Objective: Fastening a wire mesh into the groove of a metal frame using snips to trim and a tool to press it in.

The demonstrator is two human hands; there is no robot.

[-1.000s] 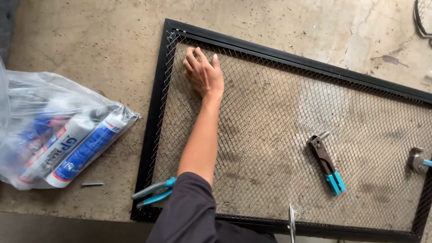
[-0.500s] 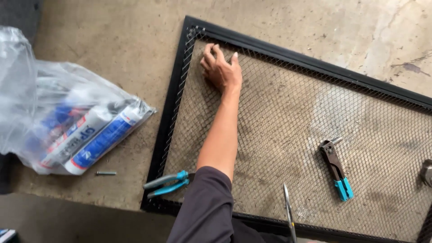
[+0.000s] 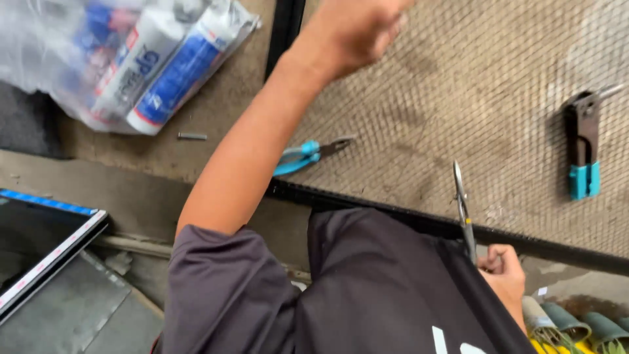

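Clear plastic bag (image 3: 78, 59) holds sealant tubes (image 3: 177, 72). Left hand (image 3: 354, 26) rests on mesh panel (image 3: 472, 98) (blurred, grip unclear). Right hand (image 3: 503, 272) clenches snips (image 3: 462, 206) crossing black frame edge (image 3: 393, 213).

Black-framed tan mesh panel (image 3: 498, 98), turquoise-handled pliers (image 3: 308, 155) (another similar), dark purple sleeve (image 3: 223, 282)

Clear plastic bag (image 3: 78, 59) far left on concrete, holding white-and-blue sealant tubes (image 3: 164, 72) with red-touched labels, lying slantwise
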